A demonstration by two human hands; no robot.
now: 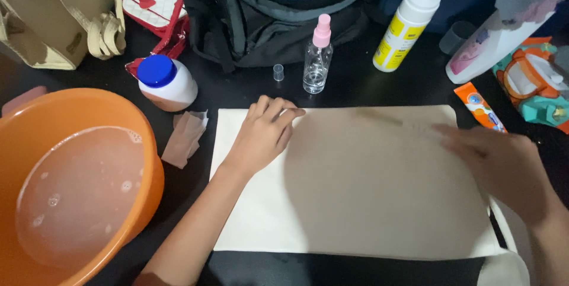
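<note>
A cream cloth tote bag [361, 203] lies flat on the dark table in front of me. My left hand [262, 133] rests palm down on its upper left corner, fingers together. Over the bag's upper right part my right hand [495, 158] is blurred with motion; a thin blurred stick-like thing [385, 119] extends from it across the fabric. I cannot tell what that thing is. The bag's strap [504, 244] trails off at the lower right.
An orange basin [142, 144] of soapy water sits at the left. Behind the bag stand a blue-capped white jar [166, 81], a small clear cap [278, 72], a pink-topped spray bottle [317, 55] and a foam pump bottle [409, 22]. A black backpack [278, 7], pouches and an orange tube [480, 108] crowd the back.
</note>
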